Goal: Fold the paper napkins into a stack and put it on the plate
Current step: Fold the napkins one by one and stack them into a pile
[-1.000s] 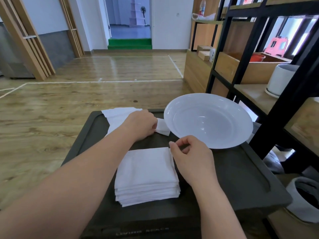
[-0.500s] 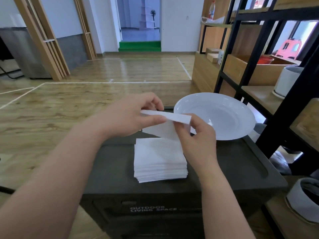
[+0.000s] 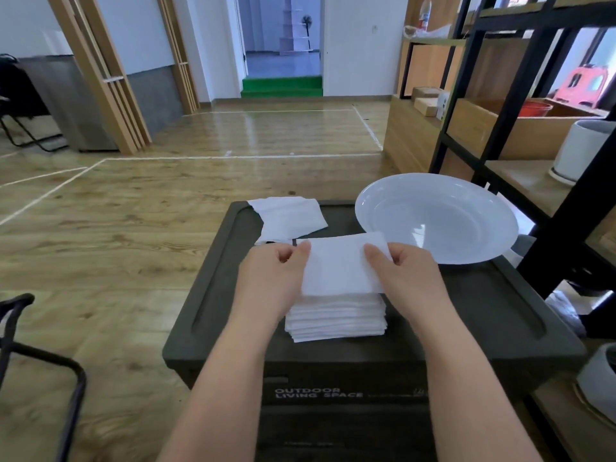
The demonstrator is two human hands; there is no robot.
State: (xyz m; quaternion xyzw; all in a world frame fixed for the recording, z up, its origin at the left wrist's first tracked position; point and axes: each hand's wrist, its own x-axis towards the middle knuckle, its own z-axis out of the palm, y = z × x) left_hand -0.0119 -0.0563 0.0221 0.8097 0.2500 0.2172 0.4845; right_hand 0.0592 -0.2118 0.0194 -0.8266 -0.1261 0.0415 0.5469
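Both bare forearms reach forward from the bottom edge and lean in toward each other, wrists fairly straight. The left hand (image 3: 270, 275) is seen from its back, its thumb pressed on the left edge of a folded napkin (image 3: 340, 266). The right hand (image 3: 408, 275) mirrors it, thumb on top of the right edge. The other fingers of both hands seem to curl under the paper, though they are hidden from view.
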